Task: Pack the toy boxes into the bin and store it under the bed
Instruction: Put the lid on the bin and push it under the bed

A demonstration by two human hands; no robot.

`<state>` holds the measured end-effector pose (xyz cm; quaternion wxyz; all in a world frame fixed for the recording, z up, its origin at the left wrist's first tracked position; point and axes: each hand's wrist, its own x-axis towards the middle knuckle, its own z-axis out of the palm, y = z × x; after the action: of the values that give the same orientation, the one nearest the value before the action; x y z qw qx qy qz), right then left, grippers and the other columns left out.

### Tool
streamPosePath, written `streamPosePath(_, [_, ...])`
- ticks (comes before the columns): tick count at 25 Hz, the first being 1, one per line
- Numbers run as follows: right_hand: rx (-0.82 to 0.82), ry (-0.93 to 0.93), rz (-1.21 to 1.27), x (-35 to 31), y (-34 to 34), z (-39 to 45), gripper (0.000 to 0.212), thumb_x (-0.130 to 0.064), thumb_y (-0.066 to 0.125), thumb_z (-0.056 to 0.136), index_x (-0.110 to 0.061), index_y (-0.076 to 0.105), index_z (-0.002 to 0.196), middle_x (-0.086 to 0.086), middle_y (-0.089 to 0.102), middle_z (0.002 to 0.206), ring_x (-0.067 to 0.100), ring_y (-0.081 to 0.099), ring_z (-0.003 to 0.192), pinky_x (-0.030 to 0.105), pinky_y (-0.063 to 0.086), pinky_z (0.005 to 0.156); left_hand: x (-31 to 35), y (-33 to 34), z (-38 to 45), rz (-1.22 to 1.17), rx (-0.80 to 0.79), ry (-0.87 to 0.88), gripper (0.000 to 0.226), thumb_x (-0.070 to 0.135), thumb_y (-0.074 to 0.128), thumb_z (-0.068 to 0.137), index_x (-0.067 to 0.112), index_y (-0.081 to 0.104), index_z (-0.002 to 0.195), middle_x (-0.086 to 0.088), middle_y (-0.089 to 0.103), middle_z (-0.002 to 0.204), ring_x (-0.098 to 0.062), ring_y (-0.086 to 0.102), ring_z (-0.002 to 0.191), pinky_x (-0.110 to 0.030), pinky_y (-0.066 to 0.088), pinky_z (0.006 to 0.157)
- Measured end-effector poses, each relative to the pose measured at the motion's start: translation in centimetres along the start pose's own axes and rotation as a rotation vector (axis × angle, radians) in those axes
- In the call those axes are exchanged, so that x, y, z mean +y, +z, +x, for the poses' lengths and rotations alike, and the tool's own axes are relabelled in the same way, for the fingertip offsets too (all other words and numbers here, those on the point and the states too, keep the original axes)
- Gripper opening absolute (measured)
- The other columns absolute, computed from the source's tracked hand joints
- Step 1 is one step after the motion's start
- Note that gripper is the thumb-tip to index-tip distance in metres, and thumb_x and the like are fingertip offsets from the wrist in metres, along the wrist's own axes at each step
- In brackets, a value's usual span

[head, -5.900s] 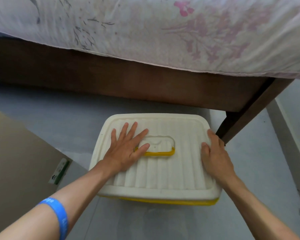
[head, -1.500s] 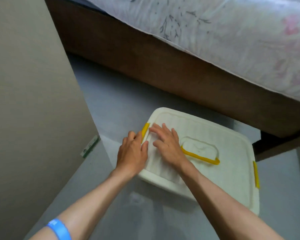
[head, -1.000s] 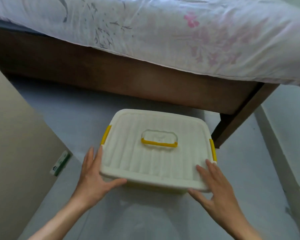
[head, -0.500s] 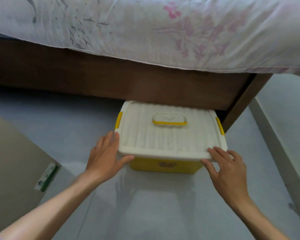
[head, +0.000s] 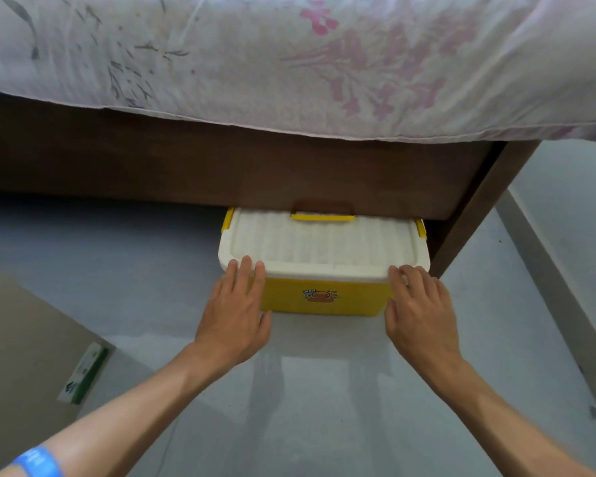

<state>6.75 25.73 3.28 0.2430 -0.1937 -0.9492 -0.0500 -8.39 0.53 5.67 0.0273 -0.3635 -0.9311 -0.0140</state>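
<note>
Bed [head: 255,166]: dark brown wooden side rail runs across the upper half of the view; one leg stands at the right, close beside the bin.
Bedspread [head: 289,56]: pale cloth with pink flower print and grey twig marks, draped over the top edge of the rail.
Floor [head: 324,407]: smooth grey surface — glossy enough to show faint reflections of both forearms.
Cardboard panel [head: 21,339]: flat tan sheet at the lower left, tilted, with a small green-and-white label near its right edge.
Bin [head: 324,297]: yellow tub resting on the floor, its rear part under the bed rail, its front part out in the open; a small cartoon sticker sits at the centre of the front wall.
Lid [head: 324,246]: cream, ribbed, seated on the bin; yellow clips show at its left and right ends, and a yellow handle bar at its far edge lies just at the rail's lower edge.
Left hand [head: 234,315]: flat, fingers straight and together, fingertips on the lid's front left corner, palm against the bin's front wall — pressing, grasping nothing.
Right hand [head: 417,311]: fingers extended with a slight bend, fingertips on the lid's front right corner, palm by the front wall — pressing, grasping nothing.
Wristband [head: 38,463]: blue band on the left forearm, at the bottom left corner of the view.
</note>
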Motion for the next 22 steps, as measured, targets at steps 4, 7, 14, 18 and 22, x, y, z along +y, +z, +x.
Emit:
streamPosePath(4, [-0.169,0.078,-0.098,-0.4,-0.3,1.4,0.058,-0.016,0.057,0.082,-0.004,0.045,0.137,0.014,0.050,0.131,0.038,0.044,0.124,0.053,0.038,0.102,-1.3,0.9,1.4,-0.031,-0.117,0.016,0.095,0.054,0.043,0.094,0.013,-0.018,0.154,-0.009,-0.021,0.164,-0.031,-0.020,0.150,-0.045,0.004,0.122])
streamPosePath(7, [-0.172,0.065,-0.105,0.0,-0.4,0.9,0.063,-0.020,0.056,0.086,-0.006,0.039,0.145,0.016,0.040,0.148,0.041,0.041,0.129,0.054,0.038,0.099,-2.5,0.6,1.9,0.019,-0.132,0.071,0.097,0.061,0.040,0.092,0.018,-0.021,0.154,-0.006,-0.023,0.164,-0.028,-0.019,0.151,-0.046,0.000,0.121])
streamPosePath(14, [-0.256,0.032,-0.126,-1.9,0.0,2.6,0.058,-0.027,0.067,0.083,-0.001,0.051,0.132,0.017,0.054,0.131,0.043,0.049,0.122,0.059,0.035,0.106,-2.9,0.3,1.9,0.070,0.007,0.127,0.098,0.057,0.066,0.082,0.019,0.016,0.157,-0.010,0.020,0.162,-0.033,0.024,0.147,-0.044,0.034,0.111])
streamPosePath(18, [-0.241,-0.118,-0.129,-2.4,-0.9,4.7,0.033,0.005,0.071,0.071,-0.006,0.059,0.100,0.011,0.056,0.095,0.033,0.057,0.078,0.049,0.053,0.072,-1.4,-2.0,5.5,0.145,0.059,0.037,0.056,0.014,0.064,0.084,0.023,0.042,0.134,-0.001,0.049,0.121,-0.023,0.048,0.109,-0.033,0.037,0.093])
streamPosePath(22, [-0.237,-0.177,-0.069,-1.2,-2.8,0.2,0.033,0.004,0.077,0.068,-0.009,0.056,0.090,0.010,0.055,0.087,0.029,0.052,0.068,0.043,0.051,0.060,-0.2,-3.3,2.4,0.122,-0.023,0.244,0.035,0.017,0.059,0.082,0.020,0.050,0.116,-0.001,0.056,0.105,-0.024,0.052,0.091,-0.034,0.039,0.080])
